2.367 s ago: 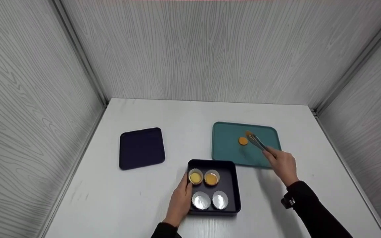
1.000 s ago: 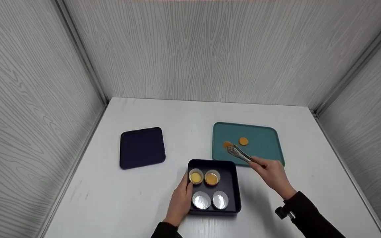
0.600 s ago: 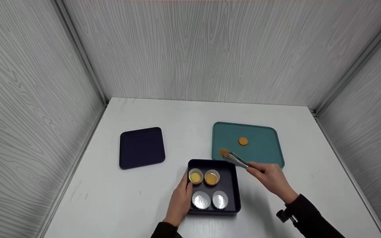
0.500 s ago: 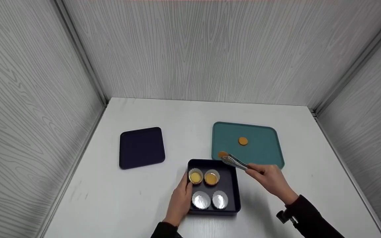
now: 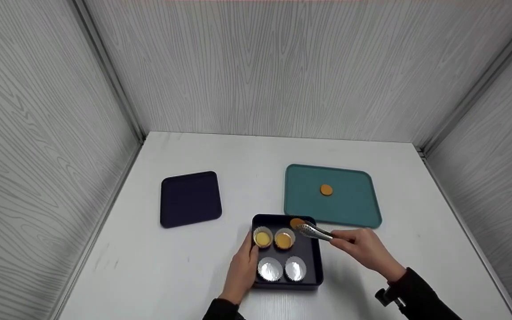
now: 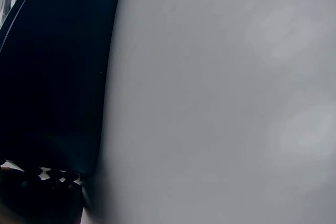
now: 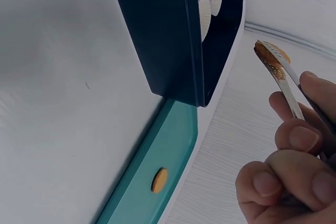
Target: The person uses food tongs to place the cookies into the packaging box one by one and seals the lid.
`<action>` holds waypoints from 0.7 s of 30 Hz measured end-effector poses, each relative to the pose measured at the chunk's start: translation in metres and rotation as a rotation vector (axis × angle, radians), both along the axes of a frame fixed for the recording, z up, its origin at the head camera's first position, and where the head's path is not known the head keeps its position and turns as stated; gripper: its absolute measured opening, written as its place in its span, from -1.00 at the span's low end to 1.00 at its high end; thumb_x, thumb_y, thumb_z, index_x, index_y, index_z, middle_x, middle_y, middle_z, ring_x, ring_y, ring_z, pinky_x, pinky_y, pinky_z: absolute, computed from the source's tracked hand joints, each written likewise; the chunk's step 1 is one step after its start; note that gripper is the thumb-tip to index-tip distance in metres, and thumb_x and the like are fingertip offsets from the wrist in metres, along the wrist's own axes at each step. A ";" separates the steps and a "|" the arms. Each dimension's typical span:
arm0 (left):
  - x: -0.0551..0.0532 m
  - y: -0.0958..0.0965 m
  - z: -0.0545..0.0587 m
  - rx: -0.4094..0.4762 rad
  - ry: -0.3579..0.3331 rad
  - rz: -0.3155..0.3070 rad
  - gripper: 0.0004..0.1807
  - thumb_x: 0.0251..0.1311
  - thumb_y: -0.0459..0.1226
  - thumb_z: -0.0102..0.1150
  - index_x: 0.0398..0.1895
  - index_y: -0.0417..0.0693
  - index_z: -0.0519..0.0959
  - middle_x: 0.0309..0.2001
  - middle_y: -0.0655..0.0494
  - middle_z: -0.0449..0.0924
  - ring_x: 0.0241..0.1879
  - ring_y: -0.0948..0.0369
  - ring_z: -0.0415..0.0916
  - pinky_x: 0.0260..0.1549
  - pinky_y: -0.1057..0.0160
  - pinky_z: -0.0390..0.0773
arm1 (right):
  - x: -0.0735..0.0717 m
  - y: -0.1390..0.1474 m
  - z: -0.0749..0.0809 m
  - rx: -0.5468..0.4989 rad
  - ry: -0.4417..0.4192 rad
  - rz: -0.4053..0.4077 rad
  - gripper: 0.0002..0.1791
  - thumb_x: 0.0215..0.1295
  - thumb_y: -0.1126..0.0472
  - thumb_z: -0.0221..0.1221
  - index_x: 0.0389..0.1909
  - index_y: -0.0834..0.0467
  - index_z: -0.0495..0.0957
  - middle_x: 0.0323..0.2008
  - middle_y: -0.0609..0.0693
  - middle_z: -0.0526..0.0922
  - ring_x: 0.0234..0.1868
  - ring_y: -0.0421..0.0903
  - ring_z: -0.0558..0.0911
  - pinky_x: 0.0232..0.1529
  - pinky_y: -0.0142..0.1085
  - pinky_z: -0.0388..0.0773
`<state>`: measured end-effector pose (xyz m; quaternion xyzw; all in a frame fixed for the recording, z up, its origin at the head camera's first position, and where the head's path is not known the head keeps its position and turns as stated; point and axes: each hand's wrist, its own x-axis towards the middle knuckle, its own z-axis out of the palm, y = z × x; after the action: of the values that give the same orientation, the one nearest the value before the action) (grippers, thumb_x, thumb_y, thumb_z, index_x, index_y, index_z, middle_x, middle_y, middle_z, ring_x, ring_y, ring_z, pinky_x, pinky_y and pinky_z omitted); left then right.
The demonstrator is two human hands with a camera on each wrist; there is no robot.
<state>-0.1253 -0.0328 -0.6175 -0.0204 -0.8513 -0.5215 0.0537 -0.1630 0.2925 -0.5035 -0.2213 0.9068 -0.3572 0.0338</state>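
Observation:
My right hand (image 5: 362, 246) holds a pair of metal tongs (image 5: 314, 232) with perforated ends. A round orange-brown disc (image 5: 297, 223), cookie-like, is pinched in their tips, over the back right corner of a deep dark-blue square pan (image 5: 314, 266). The right wrist view shows the disc (image 7: 283, 53) between the tong ends (image 7: 275, 64). My left hand (image 5: 242, 271) grips the pan's left wall. In the pan's back row, one paper cup (image 5: 263, 238) has a pale yellow round inside, another (image 5: 285, 239) an orange one. Two cups with shiny bottoms (image 5: 270, 269) sit in front.
A teal tray (image 5: 354, 209) lies behind the pan to the right, with one orange disc (image 5: 326, 190) on it. A flat dark-blue square tray (image 5: 191, 200) lies at the left. Grey wood-grain panels (image 5: 256, 66) enclose the white table (image 5: 149, 266).
The right hand has brought the tongs and disc from over the teal tray leftward and toward the wearer, to over the pan. The left hand and pan stay put.

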 end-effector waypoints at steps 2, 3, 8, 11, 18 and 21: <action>0.000 0.000 0.000 0.000 0.000 0.001 -0.41 0.61 -0.19 -0.15 0.58 -0.26 0.15 0.50 -0.20 0.27 0.46 -0.11 0.27 0.46 -0.06 0.27 | 0.001 0.000 0.001 0.010 -0.030 0.015 -0.74 0.43 0.01 0.27 0.00 0.00 0.78 -0.56 -0.27 0.54 -0.61 -0.40 0.29 -0.59 -0.48 0.21; 0.000 0.000 -0.001 0.000 0.000 0.001 -0.41 0.61 -0.19 -0.15 0.58 -0.26 0.15 0.50 -0.20 0.27 0.46 -0.11 0.27 0.46 -0.06 0.27 | 0.001 0.001 0.001 0.017 -0.046 0.022 -0.74 0.43 0.01 0.27 0.01 0.00 0.78 -0.58 -0.29 0.50 -0.61 -0.40 0.27 -0.59 -0.49 0.19; -0.001 0.000 0.000 0.009 0.004 0.002 -0.41 0.61 -0.21 -0.15 0.58 -0.26 0.15 0.51 -0.19 0.26 0.47 -0.11 0.26 0.47 -0.06 0.26 | 0.003 0.001 0.004 0.048 -0.095 0.076 -0.71 0.44 -0.01 0.26 0.03 0.00 0.77 -0.50 -0.25 0.64 -0.58 -0.39 0.33 -0.57 -0.48 0.25; -0.001 0.000 0.000 0.011 0.003 -0.001 -0.41 0.61 -0.21 -0.15 0.59 -0.25 0.14 0.51 -0.19 0.26 0.47 -0.11 0.25 0.47 -0.06 0.25 | 0.005 0.001 0.005 0.062 -0.107 0.119 -0.73 0.44 0.00 0.26 0.01 0.00 0.78 -0.40 -0.22 0.72 -0.53 -0.39 0.39 -0.53 -0.48 0.31; -0.001 0.000 0.000 0.021 -0.015 0.000 -0.41 0.61 -0.22 -0.15 0.60 -0.22 0.14 0.52 -0.17 0.25 0.48 -0.10 0.24 0.47 -0.06 0.25 | 0.008 -0.002 0.007 0.087 -0.157 0.177 -0.83 0.44 0.00 0.26 -0.15 -0.10 0.80 -0.54 -0.33 0.56 -0.59 -0.40 0.28 -0.56 -0.50 0.18; 0.000 0.000 0.001 0.027 -0.029 -0.004 -0.41 0.62 -0.20 -0.15 0.61 -0.17 0.13 0.53 -0.12 0.24 0.49 -0.06 0.23 0.48 -0.04 0.24 | 0.009 -0.002 0.008 0.097 -0.179 0.195 -0.81 0.44 0.00 0.26 -0.14 -0.09 0.81 -0.54 -0.32 0.59 -0.59 -0.39 0.27 -0.56 -0.48 0.18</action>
<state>-0.1255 -0.0330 -0.6167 -0.0141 -0.8448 -0.5333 0.0407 -0.1539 0.2901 -0.4952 -0.2737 0.8906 -0.3262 0.1597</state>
